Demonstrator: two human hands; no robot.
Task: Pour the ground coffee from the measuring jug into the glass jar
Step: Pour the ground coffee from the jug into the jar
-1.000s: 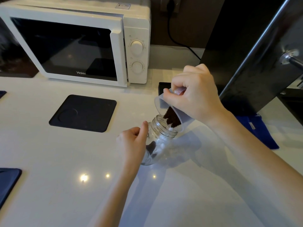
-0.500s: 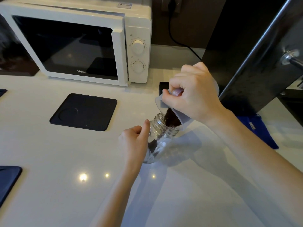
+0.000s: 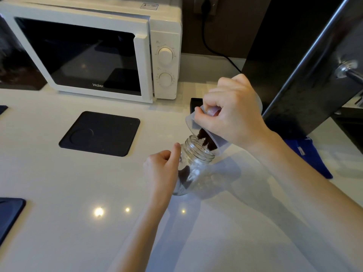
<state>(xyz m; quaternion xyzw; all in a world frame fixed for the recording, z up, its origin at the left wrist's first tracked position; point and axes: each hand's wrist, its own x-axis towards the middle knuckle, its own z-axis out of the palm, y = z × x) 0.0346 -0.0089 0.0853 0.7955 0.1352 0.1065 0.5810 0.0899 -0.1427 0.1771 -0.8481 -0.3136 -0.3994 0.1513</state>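
A clear glass jar (image 3: 198, 163) stands on the white counter, tilted a little toward the right, with a dark heap of ground coffee at its bottom. My left hand (image 3: 163, 169) is wrapped around the jar's left side. My right hand (image 3: 231, 116) grips a translucent plastic measuring jug (image 3: 193, 122), tipped steeply with its lip over the jar's mouth. Dark ground coffee (image 3: 206, 142) slides down the jug's inside into the jar's opening. Much of the jug is hidden behind my right hand.
A white microwave (image 3: 94, 48) stands at the back left. A black square mat (image 3: 100, 133) lies left of the jar, another mat (image 3: 9, 216) at the left edge. A blue cloth (image 3: 308, 156) lies right, under a dark slanted panel (image 3: 306, 61).
The jug has tipped further, and the coffee has slid lower toward its lip and into the jar's mouth. Both hands keep their hold in about the same place.
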